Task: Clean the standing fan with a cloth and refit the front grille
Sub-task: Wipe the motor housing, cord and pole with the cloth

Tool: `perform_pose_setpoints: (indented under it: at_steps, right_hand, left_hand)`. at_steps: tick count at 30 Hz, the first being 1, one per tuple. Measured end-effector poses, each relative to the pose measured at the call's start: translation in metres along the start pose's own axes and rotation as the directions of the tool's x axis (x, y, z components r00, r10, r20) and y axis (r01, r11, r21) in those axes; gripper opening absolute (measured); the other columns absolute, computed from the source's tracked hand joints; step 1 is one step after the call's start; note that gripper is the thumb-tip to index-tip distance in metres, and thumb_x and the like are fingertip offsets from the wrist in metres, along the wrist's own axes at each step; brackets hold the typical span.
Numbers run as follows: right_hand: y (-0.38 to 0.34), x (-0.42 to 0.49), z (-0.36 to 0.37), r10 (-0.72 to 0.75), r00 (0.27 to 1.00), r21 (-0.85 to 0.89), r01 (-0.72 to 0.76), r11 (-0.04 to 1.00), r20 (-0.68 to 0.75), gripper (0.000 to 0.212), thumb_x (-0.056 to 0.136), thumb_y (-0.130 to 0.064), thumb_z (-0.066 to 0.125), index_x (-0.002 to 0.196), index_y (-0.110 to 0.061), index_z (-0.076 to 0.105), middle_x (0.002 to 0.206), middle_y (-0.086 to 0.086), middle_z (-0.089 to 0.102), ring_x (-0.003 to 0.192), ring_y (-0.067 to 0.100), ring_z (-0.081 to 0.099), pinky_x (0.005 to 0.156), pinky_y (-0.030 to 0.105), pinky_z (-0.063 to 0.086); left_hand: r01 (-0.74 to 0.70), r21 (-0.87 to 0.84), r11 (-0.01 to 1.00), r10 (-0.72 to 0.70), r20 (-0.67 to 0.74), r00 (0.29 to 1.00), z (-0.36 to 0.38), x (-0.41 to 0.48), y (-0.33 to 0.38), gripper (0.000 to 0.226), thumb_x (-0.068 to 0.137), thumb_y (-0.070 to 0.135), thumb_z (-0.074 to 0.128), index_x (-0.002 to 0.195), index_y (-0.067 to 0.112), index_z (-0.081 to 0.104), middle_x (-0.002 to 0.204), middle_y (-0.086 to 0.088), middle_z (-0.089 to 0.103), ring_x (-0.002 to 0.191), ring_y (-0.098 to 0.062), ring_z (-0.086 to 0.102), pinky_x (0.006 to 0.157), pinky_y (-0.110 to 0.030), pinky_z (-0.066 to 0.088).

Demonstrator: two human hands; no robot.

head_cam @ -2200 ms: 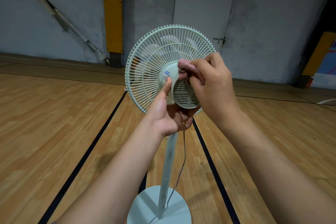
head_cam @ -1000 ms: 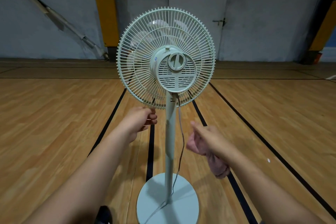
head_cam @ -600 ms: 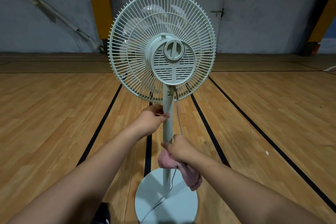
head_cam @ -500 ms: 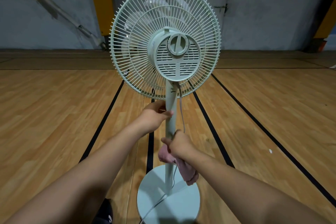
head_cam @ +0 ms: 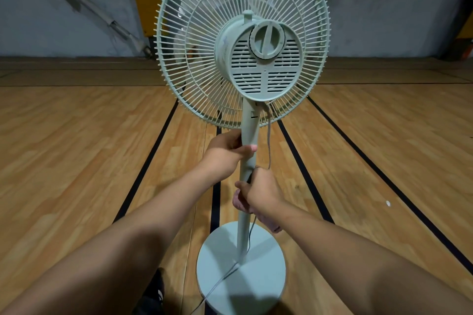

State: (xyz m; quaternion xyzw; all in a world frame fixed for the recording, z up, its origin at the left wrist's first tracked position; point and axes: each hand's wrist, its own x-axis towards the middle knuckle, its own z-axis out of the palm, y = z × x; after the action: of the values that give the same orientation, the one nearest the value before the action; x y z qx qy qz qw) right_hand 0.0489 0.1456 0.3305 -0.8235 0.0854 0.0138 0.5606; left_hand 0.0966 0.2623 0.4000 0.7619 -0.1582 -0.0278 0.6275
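2 hands on 1 fan pole; R w/ 1 cloth.

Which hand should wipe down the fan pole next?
Right. The right hand already presses the pink cloth around the pole, while the left hand grips higher, steadying it.

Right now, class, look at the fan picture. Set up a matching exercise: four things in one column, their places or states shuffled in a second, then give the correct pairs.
Things:
1. left hand
2. right hand
3. round base
4. cord

States:
A. flat on the wooden floor
B. grips the pole high up
C. hangs beside the pole
D. holds a pink cloth against the pole

Pairs: 1-B, 2-D, 3-A, 4-C
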Motion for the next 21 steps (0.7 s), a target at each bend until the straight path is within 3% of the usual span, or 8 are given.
perform_pose_setpoints:
  at_steps: [4,7,10,12,14,18,21]
  right_hand:
    - [-0.015,0.003,-0.015,-0.018,1.000,-0.190,0.023,0.982,0.026,0.008,0.097,-0.006,0.057,0.089,-0.007,0.059,0.046,0.004,0.060,0.035,0.017,0.053,0.033,0.019,0.037]
    - [-0.023,0.007,-0.022,-0.048,0.993,-0.340,0.082,0.937,0.107,0.012,0.089,0.001,0.055,0.083,-0.002,0.065,0.060,0.008,0.071,0.051,0.021,0.066,0.036,0.018,0.043]
    - [-0.023,0.010,-0.026,-0.099,0.985,-0.433,0.151,0.889,0.140,0.014,0.091,-0.008,0.065,0.104,-0.004,0.069,0.095,0.016,0.075,0.083,0.035,0.073,0.039,0.009,0.039]
    - [-0.022,0.010,-0.027,-0.145,0.978,-0.441,0.197,0.876,0.148,0.012,0.092,-0.009,0.067,0.105,-0.008,0.068,0.102,0.019,0.073,0.082,0.036,0.070,0.039,0.007,0.038]
    - [-0.021,0.010,-0.027,-0.158,0.975,-0.439,0.211,0.873,0.156,0.013,0.092,-0.007,0.066,0.105,-0.008,0.067,0.099,0.017,0.074,0.076,0.032,0.067,0.040,0.006,0.038]
    - [-0.020,0.008,-0.029,-0.079,0.982,-0.442,0.147,0.885,0.170,0.012,0.090,0.005,0.057,0.089,-0.001,0.067,0.059,0.005,0.066,0.054,0.023,0.058,0.037,0.017,0.040]
    - [-0.021,0.012,-0.037,-0.071,0.990,-0.539,0.126,0.833,0.122,0.013,0.096,-0.014,0.067,0.104,-0.005,0.070,0.086,0.009,0.072,0.079,0.026,0.066,0.062,0.030,0.049]
  left_hand:
    - [-0.029,0.000,1.000,0.029,-0.172,0.985,0.012,-0.006,0.001,0.016,0.090,0.018,0.085,0.104,0.016,0.079,0.092,0.004,0.081,0.089,-0.014,0.077,0.081,-0.033,0.060]
    - [0.009,0.189,0.982,0.059,-0.351,0.935,0.024,-0.011,0.000,0.018,0.087,0.033,0.087,0.101,0.026,0.078,0.094,0.011,0.078,0.089,-0.012,0.074,0.078,-0.027,0.059]
    - [0.063,0.169,0.984,0.020,-0.447,0.894,0.032,-0.016,0.000,0.014,0.089,0.025,0.084,0.091,0.036,0.076,0.096,0.016,0.075,0.097,-0.012,0.073,0.082,-0.021,0.053]
    - [0.055,0.131,0.990,0.010,-0.451,0.893,0.031,-0.018,-0.002,0.009,0.090,0.027,0.084,0.097,0.031,0.080,0.099,0.014,0.076,0.098,-0.012,0.072,0.085,-0.022,0.053]
    - [0.042,0.194,0.980,0.049,-0.443,0.895,0.028,-0.022,-0.003,0.025,0.092,0.037,0.082,0.110,0.020,0.080,0.099,0.010,0.076,0.094,-0.013,0.071,0.084,-0.027,0.055]
    - [0.012,0.277,0.961,0.085,-0.338,0.937,0.029,-0.024,-0.008,0.026,0.102,0.032,0.070,0.118,0.012,0.074,0.106,-0.002,0.076,0.097,-0.021,0.069,0.084,-0.034,0.055]
    - [0.030,0.244,0.969,0.023,-0.211,0.977,0.035,-0.023,-0.011,0.025,0.106,0.027,0.063,0.127,0.016,0.070,0.112,0.001,0.072,0.104,-0.020,0.067,0.083,-0.030,0.047]
